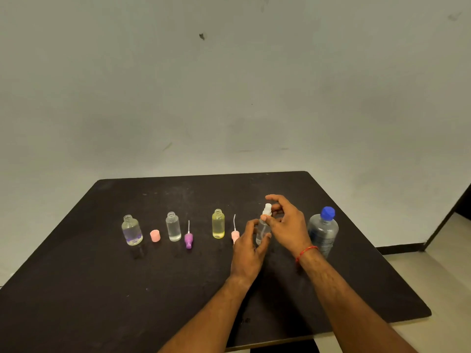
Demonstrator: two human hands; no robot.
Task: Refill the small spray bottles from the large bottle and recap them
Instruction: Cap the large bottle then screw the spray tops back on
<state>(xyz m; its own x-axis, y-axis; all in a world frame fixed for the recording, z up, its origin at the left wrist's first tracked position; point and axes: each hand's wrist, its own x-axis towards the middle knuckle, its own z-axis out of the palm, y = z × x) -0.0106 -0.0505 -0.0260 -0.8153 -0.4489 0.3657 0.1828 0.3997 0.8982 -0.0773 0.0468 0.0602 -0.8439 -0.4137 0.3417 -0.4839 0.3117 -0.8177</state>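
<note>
The chief risk, as I judge it, is a cross-threaded or half-seated white spray head (267, 208); if the right hand (288, 225) twists while the head sits askew on the neck, the clear spray bottle (262, 231) could leak; a hard twist against a loose hold could also tip it toward the pink spray head (235, 235) lying just beside the left hand (248, 248), or toward the open yellow bottle (218, 224) further left; the large bottle (323, 233), blue-capped and upright, stands near the right wrist, and an outward swing might knock it. The clear spray bottle is upright, right of centre on the dark surface (102, 289), between the yellow bottle and the large bottle; whether its foot touches the surface I cannot tell; the left hand grips its lower body, fingers curled round it; the right hand comes over from the right, thumb and fingertips pinching the white spray head, forefinger raised above; both forearms reach forward from the near edge.
</note>
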